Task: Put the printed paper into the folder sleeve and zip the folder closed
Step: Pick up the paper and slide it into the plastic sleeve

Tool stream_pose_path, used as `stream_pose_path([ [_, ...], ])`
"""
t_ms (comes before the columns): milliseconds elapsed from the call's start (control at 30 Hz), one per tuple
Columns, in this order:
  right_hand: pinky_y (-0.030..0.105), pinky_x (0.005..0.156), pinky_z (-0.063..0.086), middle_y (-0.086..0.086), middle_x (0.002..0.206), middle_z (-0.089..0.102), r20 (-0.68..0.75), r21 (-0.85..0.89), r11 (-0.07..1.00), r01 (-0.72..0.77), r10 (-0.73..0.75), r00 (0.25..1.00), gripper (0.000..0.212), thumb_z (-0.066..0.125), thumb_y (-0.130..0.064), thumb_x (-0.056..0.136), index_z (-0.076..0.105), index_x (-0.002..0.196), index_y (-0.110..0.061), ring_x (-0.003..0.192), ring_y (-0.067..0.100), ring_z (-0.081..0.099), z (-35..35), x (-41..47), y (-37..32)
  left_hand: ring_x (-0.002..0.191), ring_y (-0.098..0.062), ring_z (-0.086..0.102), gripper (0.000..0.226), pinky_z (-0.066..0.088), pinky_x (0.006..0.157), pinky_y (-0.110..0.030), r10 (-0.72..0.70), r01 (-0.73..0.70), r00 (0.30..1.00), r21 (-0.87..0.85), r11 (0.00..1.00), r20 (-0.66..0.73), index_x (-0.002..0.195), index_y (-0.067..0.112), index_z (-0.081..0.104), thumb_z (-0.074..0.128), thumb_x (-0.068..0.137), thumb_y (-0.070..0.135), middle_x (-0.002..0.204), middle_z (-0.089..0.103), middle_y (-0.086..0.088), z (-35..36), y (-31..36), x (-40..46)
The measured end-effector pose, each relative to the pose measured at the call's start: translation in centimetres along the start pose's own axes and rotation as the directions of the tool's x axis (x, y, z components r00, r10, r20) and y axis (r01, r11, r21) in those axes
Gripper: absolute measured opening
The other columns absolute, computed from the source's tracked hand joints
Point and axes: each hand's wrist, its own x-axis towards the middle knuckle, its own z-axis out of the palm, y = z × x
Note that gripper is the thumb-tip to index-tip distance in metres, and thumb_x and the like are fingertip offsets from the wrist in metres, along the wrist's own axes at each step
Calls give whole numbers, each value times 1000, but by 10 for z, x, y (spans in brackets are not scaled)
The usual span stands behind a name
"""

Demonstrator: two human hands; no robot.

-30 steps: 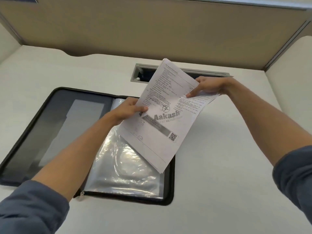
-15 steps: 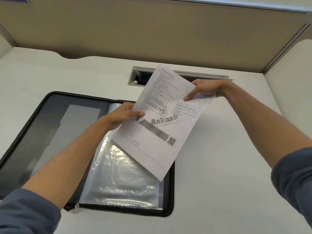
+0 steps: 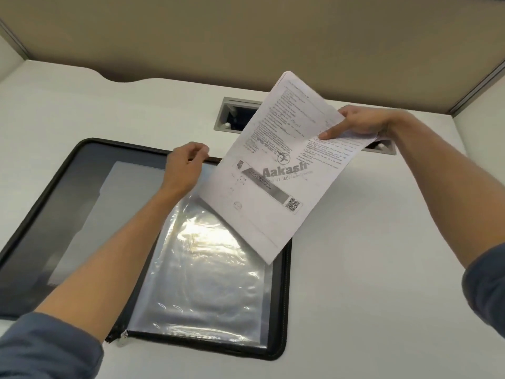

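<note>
The black zip folder (image 3: 287, 296) lies open on the white desk. A clear plastic sleeve (image 3: 213, 283) covers its right half, and a grey pocket (image 3: 90, 214) its left half. My right hand (image 3: 358, 123) alone holds the printed paper (image 3: 276, 170) by its far right edge. The sheet hangs tilted in the air over the sleeve's top right corner. My left hand (image 3: 184, 168) is off the paper, at the sleeve's top edge, fingers curled towards the thumb. Whether they pinch the plastic is unclear. The zipper pull (image 3: 121, 337) rests at the folder's near edge.
A grey cable slot (image 3: 235, 119) is sunk into the desk behind the folder, partly hidden by the paper. A beige partition (image 3: 246, 36) walls the back and a side panel (image 3: 481, 110) the right. Bare white desk (image 3: 369, 269) lies right of the folder.
My left hand has let go of the paper's left edge and moved left to the sleeve's top edge. The right hand keeps the sheet raised.
</note>
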Motion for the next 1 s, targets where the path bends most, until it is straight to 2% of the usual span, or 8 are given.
stream_pose_path([
  [67,20,52,54,-1,87,77,-29,3,1000,-10,10,1000,15,65,-8,88,70,101,-12,69,14,73,-15,-1,4,109,-19,62,23,46,93,-29,101,-91,994,216,972,-32,111,15,68,53,95,23,111,69,-1,-1,-15,-8],
  [133,20,48,53,0,82,76,-65,5,1000,-24,24,998,12,66,-8,87,70,98,-10,64,14,71,-28,-3,8,119,-26,54,29,42,100,-38,169,-193,981,394,899,94,118,13,66,56,93,23,123,64,-7,5,-26,-16],
  [300,29,50,55,8,83,74,-100,-55,995,-87,81,992,14,67,-12,86,69,98,-4,64,22,67,-49,-7,17,124,-27,46,37,30,107,-45,253,-333,943,562,757,218,116,16,67,66,88,40,126,55,-6,19,-35,-26],
  [500,19,51,54,1,82,76,-160,29,999,-45,49,986,10,65,-7,87,69,96,-7,66,13,72,-59,-13,17,115,-25,52,20,34,102,-42,375,-392,916,534,750,146,90,12,74,74,83,31,113,60,-4,19,-35,-28],
  [600,20,53,56,0,86,77,-174,35,999,-27,33,984,12,65,-8,87,70,98,-10,70,14,73,-61,-14,14,108,-21,56,18,33,102,-40,345,-380,924,497,781,164,84,13,68,75,81,29,103,64,0,14,-31,-22],
  [800,22,63,58,-3,104,74,-243,93,994,49,-25,970,18,66,-7,87,73,98,-19,88,18,72,-69,-5,-3,85,-14,51,19,25,91,-24,248,-335,935,397,855,255,90,16,61,74,81,25,89,65,9,1,-14,-10],
  [933,22,69,59,-4,112,71,-260,53,995,85,-69,963,23,65,-5,87,72,103,-21,98,19,69,-69,7,-19,95,-13,56,37,33,85,-12,134,-247,931,314,917,340,112,18,63,73,77,13,96,65,3,1,-1,-4],
  [1000,20,67,59,-4,113,70,-285,15,995,98,-90,954,24,65,-6,88,72,103,-23,99,19,67,-69,12,-28,98,-13,56,33,36,80,-11,50,-174,921,294,940,387,110,21,67,72,78,15,100,62,2,1,4,-1],
])
